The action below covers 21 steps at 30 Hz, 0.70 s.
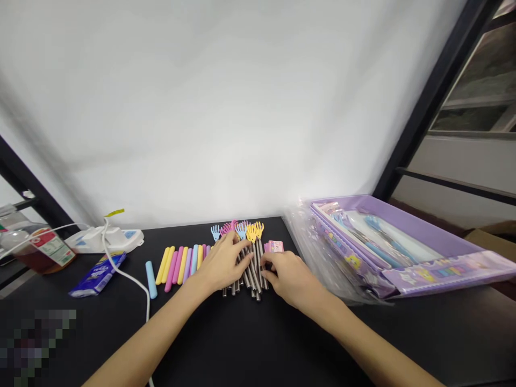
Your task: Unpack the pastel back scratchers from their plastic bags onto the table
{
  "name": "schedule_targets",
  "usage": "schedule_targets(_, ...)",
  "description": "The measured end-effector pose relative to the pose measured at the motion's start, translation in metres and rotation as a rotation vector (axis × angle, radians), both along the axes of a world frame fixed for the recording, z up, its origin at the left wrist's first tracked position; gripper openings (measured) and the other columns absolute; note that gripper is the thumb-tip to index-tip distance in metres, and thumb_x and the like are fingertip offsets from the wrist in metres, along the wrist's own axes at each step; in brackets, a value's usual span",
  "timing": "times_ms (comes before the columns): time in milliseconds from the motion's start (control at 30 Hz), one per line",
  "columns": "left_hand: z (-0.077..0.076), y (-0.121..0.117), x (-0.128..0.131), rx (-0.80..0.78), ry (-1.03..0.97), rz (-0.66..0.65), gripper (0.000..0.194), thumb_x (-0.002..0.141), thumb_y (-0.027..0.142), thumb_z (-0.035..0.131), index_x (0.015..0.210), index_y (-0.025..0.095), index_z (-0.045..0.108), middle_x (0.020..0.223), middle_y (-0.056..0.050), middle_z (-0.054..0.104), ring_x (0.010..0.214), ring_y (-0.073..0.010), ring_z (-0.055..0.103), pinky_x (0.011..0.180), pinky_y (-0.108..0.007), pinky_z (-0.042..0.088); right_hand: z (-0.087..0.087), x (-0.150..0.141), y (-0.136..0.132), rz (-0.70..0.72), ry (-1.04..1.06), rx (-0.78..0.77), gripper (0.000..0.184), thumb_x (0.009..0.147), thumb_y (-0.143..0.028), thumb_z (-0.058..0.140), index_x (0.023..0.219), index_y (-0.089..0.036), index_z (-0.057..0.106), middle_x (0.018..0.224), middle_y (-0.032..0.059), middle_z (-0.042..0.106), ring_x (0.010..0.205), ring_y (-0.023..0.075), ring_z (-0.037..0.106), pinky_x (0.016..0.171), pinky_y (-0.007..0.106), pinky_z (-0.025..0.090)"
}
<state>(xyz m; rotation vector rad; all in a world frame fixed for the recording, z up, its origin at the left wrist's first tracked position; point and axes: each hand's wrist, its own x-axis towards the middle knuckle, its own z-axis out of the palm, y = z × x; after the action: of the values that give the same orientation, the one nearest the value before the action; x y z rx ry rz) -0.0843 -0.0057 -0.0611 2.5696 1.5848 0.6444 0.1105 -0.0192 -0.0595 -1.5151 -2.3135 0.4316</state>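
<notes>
Metal-rod back scratchers (250, 271) lie side by side in a bunch on the black table, their claw-shaped heads in blue, pink, purple and yellow pointing toward the wall. My left hand (223, 262) rests over the left part of the bunch, thumb and fingers apart, hiding some rods. At the right edge of the bunch, my right hand (292, 277) has its thumb and fingertips closed on a rod. A yellow claw head (258, 231) sits just beyond my fingers. Behind my right hand is a small stack of pink printed cards (274, 246).
Coloured handle tubes (173, 266) lie in a row on the left, beside a white cable (147, 301), a blue packet (99, 274), a power strip (105, 239) and a bottle (44, 250). A purple box (447, 274) holding packaged back scratchers and clear plastic bags (318, 258) are on the right.
</notes>
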Motion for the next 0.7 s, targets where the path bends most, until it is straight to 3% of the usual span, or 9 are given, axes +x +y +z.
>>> schedule_targets(133,0.005,0.004,0.008,0.090,0.020,-0.006,0.029,0.096,0.034,0.046,0.118,0.022,0.062,0.100,-0.008,0.053,0.097,-0.0251,0.055,0.087,-0.042,0.048,0.017,0.019,-0.009,0.118,0.219,-0.033,0.013,0.090,-0.023,0.058,0.094,-0.021,0.071,0.080,0.0035,0.072,0.071,0.0171,0.066,0.067,0.027,0.046)
schedule_targets(233,0.015,0.011,0.034,0.196,0.019,-0.076,0.026,0.098,0.030,0.042,0.112,0.021,0.062,0.098,-0.007,0.054,0.096,-0.0238,0.054,0.089,-0.042,0.047,0.041,0.048,-0.014,0.185,0.413,-0.012,0.017,0.092,-0.027,0.054,0.090,-0.021,0.069,0.082,0.0025,0.073,0.072,0.0154,0.068,0.067,0.025,0.050)
schedule_targets(333,0.027,0.017,0.076,0.214,-0.018,-0.180,0.025,0.098,0.028,0.041,0.111,0.021,0.062,0.095,-0.006,0.057,0.095,-0.0225,0.054,0.088,-0.039,0.048,0.063,0.093,-0.002,-0.028,0.462,0.042,0.019,0.089,-0.034,0.057,0.093,-0.020,0.070,0.079,0.0031,0.075,0.069,0.0171,0.070,0.066,0.026,0.052)
schedule_targets(433,0.033,0.023,0.121,0.208,-0.023,-0.279,0.030,0.099,0.028,0.039,0.120,0.021,0.060,0.103,-0.008,0.059,0.101,-0.0233,0.054,0.092,-0.040,0.048,0.072,0.152,0.029,-0.299,0.280,0.040,0.024,0.091,-0.033,0.053,0.098,-0.018,0.070,0.080,0.0056,0.075,0.071,0.0190,0.071,0.068,0.027,0.052)
schedule_targets(533,0.031,0.028,0.160,0.200,0.003,-0.385,0.037,0.101,0.032,0.036,0.131,0.022,0.055,0.126,-0.010,0.056,0.119,-0.0263,0.049,0.104,-0.045,0.044,0.066,0.207,0.061,-0.587,-0.222,0.006,0.024,0.085,-0.019,0.054,0.100,-0.019,0.072,0.092,0.0085,0.076,0.089,0.0213,0.071,0.076,0.026,0.050)
schedule_targets(567,0.029,0.029,0.170,0.194,0.014,-0.413,0.039,0.101,0.035,0.035,0.134,0.024,0.053,0.133,-0.011,0.053,0.126,-0.0275,0.046,0.107,-0.047,0.042,0.061,0.221,0.069,-0.645,-0.287,-0.007,0.023,0.080,-0.015,0.058,0.097,-0.017,0.073,0.095,0.0121,0.075,0.091,0.0251,0.070,0.075,0.029,0.049)
schedule_targets(700,0.018,0.032,0.195,0.167,0.049,-0.470,0.043,0.102,0.041,0.031,0.136,0.027,0.052,0.142,-0.008,0.048,0.137,-0.0301,0.036,0.112,-0.052,0.037,0.036,0.249,0.085,-0.667,-0.392,-0.038,0.022,0.066,-0.008,0.064,0.086,-0.012,0.072,0.086,0.0175,0.072,0.082,0.0316,0.070,0.067,0.034,0.048)
